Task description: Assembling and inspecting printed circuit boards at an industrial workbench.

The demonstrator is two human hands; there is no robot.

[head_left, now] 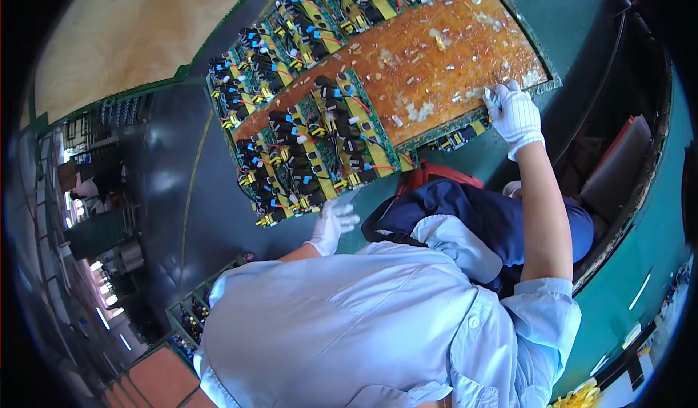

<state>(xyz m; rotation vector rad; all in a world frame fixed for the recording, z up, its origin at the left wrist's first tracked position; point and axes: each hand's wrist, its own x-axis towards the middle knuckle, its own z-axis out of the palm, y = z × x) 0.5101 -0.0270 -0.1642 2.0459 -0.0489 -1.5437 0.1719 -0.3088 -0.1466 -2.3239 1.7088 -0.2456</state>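
Observation:
A brown tray with a dark green rim lies tilted in front of me, its surface strewn with pale flecks and shreds. Two rows of green circuit boards with black, yellow and blue parts and red wires cover its far and left portions. At the tray's near right corner, my gloved right hand has its fingers bent over the rim. My gloved left hand is beside the near left edge, just below the nearer row of boards. Its fingers are spread, and whether they touch the tray is unclear.
More circuit boards show beneath the tray's near edge. A red stool stands by my legs. Upper left is a large pale wooden panel with a green frame. To the right, a box-like space holds papers; a crate of parts sits lower left.

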